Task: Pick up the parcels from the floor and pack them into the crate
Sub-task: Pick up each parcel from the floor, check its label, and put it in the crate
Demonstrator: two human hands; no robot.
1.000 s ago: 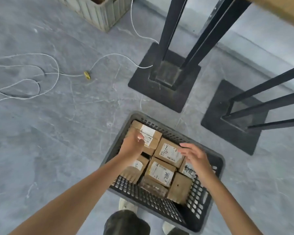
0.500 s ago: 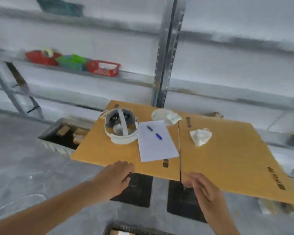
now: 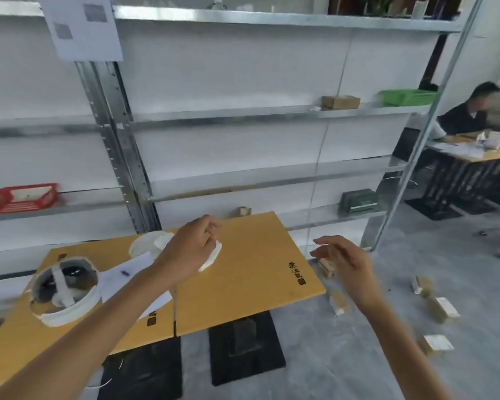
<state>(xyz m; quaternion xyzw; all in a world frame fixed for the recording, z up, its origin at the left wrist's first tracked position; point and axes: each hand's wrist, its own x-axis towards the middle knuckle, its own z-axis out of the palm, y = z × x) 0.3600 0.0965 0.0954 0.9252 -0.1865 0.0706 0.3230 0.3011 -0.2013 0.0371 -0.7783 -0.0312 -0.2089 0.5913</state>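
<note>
You're between parcels: both hands are up and free, and the step in hand looks like the reach for the next pick-up.

Starting at the left, the red plastic mesh basket [image 3: 20,197] on the metal shelf [image 3: 84,209] holds something flat and white, too blurred to name. On the yellow wooden bench [image 3: 257,269] sits a round white strapped headset [image 3: 64,290], beside a white sheet of paper [image 3: 113,284] with a blue pen [image 3: 124,273] on it.

Your left hand [image 3: 191,249] hovers over the bench, grip released, fingers loosely curled round nothing I can see (the crumpled white tissue [image 3: 214,255] behind it seems to lie on the bench, not in the hand). Your right hand [image 3: 347,264] is off the bench's right edge, grip released, fingers out and relaxed.

Around and beyond it, the small brown cardboard parcels [image 3: 442,308] with white labels lie scattered on the grey concrete floor [image 3: 344,356]. One is just behind the right hand, one is near the bench corner, and three are further right. The crate is not in view, so I can't tell you what's in it.

Next, I'd judge, you bend to the right and lower a hand to the nearest parcel. Higher on the right, the green plastic basket [image 3: 404,96] shows no contents from here.
</note>
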